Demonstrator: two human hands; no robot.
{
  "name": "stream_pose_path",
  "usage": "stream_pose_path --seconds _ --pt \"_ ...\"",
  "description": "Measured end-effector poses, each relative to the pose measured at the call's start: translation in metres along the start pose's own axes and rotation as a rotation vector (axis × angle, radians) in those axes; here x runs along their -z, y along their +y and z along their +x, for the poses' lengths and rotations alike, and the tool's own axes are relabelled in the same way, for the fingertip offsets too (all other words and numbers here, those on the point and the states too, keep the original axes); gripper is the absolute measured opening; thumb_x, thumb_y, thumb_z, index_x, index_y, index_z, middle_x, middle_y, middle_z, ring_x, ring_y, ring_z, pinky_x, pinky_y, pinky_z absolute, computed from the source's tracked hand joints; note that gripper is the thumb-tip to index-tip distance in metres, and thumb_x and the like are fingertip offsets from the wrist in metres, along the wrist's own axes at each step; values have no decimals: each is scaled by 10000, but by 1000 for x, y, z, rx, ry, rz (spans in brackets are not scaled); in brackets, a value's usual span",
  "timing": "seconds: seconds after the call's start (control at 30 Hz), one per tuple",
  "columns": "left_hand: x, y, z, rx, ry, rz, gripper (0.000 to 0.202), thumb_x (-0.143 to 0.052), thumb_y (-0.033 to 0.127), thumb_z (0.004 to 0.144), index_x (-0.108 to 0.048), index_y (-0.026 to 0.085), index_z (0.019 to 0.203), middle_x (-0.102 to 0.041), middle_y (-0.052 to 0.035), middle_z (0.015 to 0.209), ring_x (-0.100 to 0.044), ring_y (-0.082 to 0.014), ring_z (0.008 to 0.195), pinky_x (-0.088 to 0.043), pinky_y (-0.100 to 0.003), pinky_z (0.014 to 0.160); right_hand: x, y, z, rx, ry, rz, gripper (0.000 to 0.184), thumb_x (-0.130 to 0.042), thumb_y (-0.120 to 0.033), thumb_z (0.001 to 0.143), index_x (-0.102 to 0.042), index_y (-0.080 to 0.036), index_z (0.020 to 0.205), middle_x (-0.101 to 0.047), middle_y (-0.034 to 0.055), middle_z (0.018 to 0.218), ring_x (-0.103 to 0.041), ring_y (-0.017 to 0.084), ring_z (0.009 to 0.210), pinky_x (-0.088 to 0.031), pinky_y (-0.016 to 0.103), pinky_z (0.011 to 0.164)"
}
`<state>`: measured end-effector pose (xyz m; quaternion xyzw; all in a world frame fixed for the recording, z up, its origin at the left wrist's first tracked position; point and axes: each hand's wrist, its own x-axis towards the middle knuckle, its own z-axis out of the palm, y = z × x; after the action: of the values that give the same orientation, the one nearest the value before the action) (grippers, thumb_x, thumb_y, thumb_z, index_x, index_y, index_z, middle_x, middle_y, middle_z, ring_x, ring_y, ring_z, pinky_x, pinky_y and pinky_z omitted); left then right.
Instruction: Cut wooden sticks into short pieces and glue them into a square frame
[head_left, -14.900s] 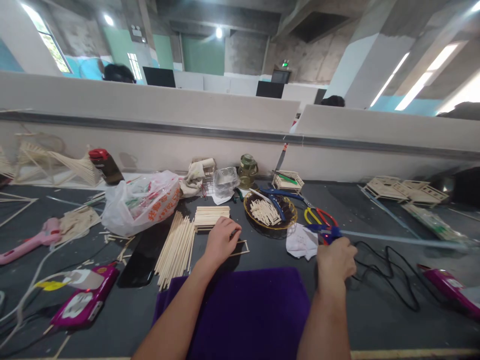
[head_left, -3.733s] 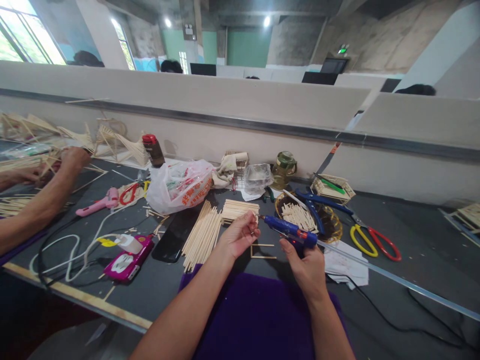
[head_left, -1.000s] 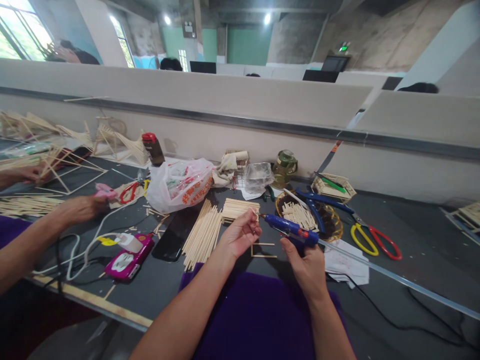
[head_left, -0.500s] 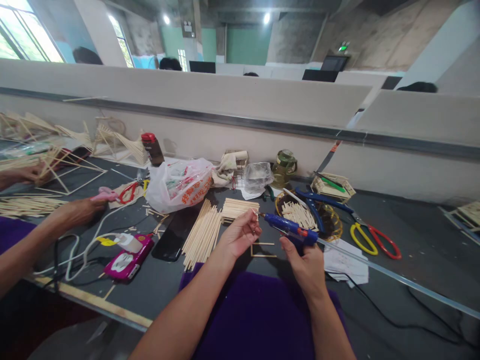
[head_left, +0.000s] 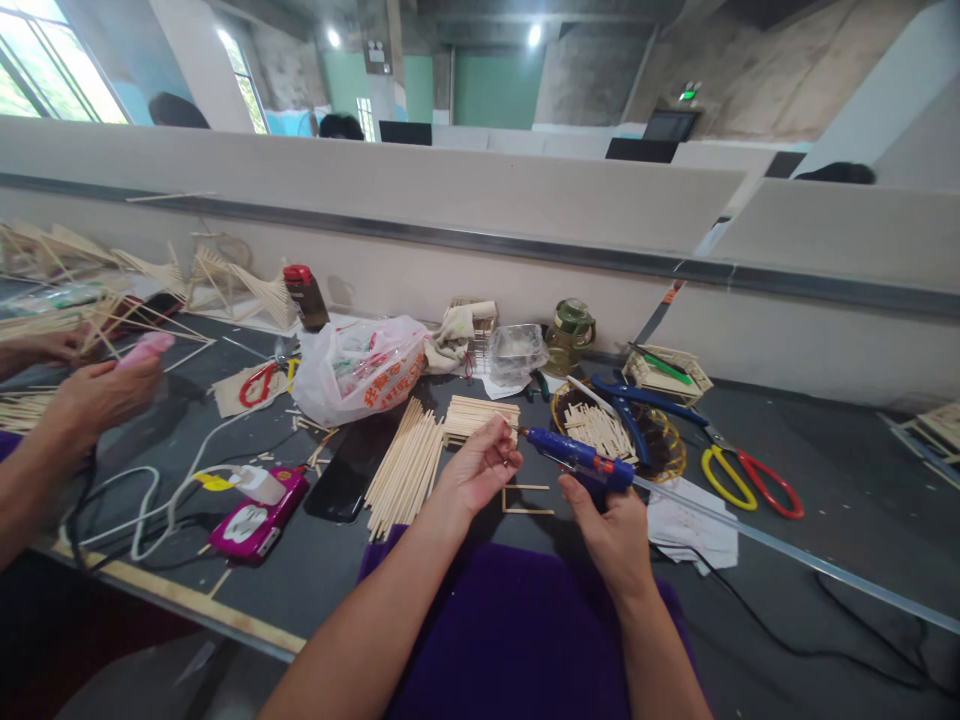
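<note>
My right hand is wrapped round a blue hot glue gun, with a long clear glue stick running out of its back. The gun's nozzle points left, right by the fingertips of my left hand. Those fingers are pinched together; what lies between them is too small to make out. Below them, a three-sided frame of thin sticks lies on the dark table. Just behind my left hand is a stack of joined wooden sticks, and a bundle of loose long sticks lies to its left.
A wire basket holds short sticks; red-and-yellow-handled scissors lie right of it. Leftward are a phone, a pink power strip and a plastic bag. At far left, a co-worker's hand holds a pink tool.
The co-worker's hand with the pink tool has lifted and moved left, toward the stick model. My own hands and the glue gun have hardly moved.
</note>
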<state>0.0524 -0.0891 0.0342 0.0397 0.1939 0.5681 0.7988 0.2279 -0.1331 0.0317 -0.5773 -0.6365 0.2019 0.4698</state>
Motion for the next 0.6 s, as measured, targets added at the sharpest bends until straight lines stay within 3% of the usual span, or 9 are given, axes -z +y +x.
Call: stream_pose_path --seconds 0.6 --pt "1 0 1 -5 21 -3 191 -780 175 676 -636 120 788 -581 14 623 -495 -55 556 -435 -191 567 -1 0 1 4 10 13 364 -605 -509 770 -671 -152 800 -677 65 704 -614 217 652 -488 323 645"
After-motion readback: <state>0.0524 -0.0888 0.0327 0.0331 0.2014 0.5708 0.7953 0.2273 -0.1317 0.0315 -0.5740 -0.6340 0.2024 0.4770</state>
